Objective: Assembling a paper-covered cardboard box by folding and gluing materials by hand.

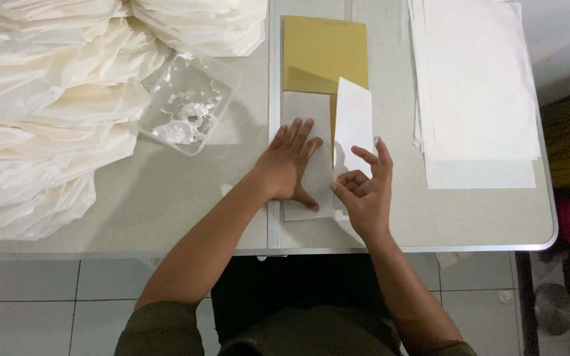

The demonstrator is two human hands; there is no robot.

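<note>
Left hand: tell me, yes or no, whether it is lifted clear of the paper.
No: the left hand lies flat, fingers spread, pressing on the pale paper, while the right hand lifts its white flap.

Left hand (pixel 290 166) lies flat, palm down, fingers spread toward 1 o'clock, thumb toward 5 o'clock. Right hand (pixel 364 188) sits beside it, index raised toward 12 o'clock, remaining fingers curled.

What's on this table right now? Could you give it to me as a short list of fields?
Left hand: flat on a grey sheet
Right hand: pinching the lifted white flap
Under the sheet: gold card
Left of the hands: clear tray with white paste
Far left: folded paper pile
Right: white sheet stack
Surface: grey table
</note>
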